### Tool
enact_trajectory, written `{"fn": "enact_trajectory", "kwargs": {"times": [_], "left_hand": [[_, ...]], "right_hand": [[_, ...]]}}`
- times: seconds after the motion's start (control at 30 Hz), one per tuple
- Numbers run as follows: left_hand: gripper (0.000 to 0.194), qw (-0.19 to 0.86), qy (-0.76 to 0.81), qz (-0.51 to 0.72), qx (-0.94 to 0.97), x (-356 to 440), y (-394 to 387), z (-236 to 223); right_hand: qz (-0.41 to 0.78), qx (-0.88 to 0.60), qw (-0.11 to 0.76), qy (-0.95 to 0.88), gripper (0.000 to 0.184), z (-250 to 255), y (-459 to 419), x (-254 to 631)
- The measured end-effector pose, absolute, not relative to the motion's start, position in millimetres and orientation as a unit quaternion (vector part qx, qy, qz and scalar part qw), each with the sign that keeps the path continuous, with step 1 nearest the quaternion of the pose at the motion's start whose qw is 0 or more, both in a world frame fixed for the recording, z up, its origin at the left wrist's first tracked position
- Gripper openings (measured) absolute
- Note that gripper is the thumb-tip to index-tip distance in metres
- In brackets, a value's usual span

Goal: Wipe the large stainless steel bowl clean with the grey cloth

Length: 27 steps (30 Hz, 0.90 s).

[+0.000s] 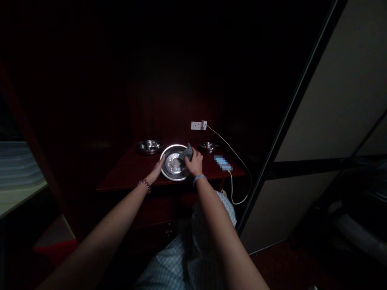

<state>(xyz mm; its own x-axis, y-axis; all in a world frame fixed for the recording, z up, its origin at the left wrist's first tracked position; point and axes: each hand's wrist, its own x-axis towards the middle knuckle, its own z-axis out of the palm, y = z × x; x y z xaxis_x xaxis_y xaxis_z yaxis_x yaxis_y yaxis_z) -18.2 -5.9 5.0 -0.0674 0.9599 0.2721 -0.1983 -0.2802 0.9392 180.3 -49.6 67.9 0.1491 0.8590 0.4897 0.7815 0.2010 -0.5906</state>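
Observation:
My left hand (155, 170) grips the left rim of a shiny metal bowl (174, 163), which is tilted towards me at the front of a dark red shelf (121, 177). In my right hand (195, 162) is a bunched grey cloth (186, 152), its lower part against the bowl's inner right side. The fingers of my right hand are closed round the cloth. Behind the bowl to the left sits another metal bowl (150, 147), and a smaller metal bowl (209, 147) sits behind to the right.
A phone (223, 162) lies at the shelf's right, with a white cable (232, 189) looping over the edge up to a charger (204, 125) in a wall socket (196, 125). Stacked clear plastic containers (19, 165) stand at far left. A pale panel (341, 100) bounds the right side.

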Motion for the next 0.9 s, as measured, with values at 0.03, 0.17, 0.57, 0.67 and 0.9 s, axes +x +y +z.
{"fn": "enact_trajectory", "kwargs": {"times": [0.03,0.17,0.57,0.67,0.9], "left_hand": [[0.058,0.462,0.376,0.626,0.503,-18,-7,6],[0.059,0.454,0.368,0.632,0.509,-15,-12,12],[0.062,0.47,0.361,0.622,0.512,-14,-14,14],[0.066,0.469,0.362,0.623,0.51,-15,-12,12],[0.071,0.501,0.359,0.597,0.513,-17,-4,6]], "right_hand": [[0.037,-0.632,0.421,-0.649,0.064,68,-49,180],[0.007,-0.635,0.42,-0.648,0.064,67,-49,178],[-0.036,-0.623,0.405,-0.668,0.068,69,-53,173],[-0.044,-0.61,0.409,-0.677,0.07,68,-53,172],[-0.045,-0.576,0.415,-0.702,0.067,69,-54,172]]}}
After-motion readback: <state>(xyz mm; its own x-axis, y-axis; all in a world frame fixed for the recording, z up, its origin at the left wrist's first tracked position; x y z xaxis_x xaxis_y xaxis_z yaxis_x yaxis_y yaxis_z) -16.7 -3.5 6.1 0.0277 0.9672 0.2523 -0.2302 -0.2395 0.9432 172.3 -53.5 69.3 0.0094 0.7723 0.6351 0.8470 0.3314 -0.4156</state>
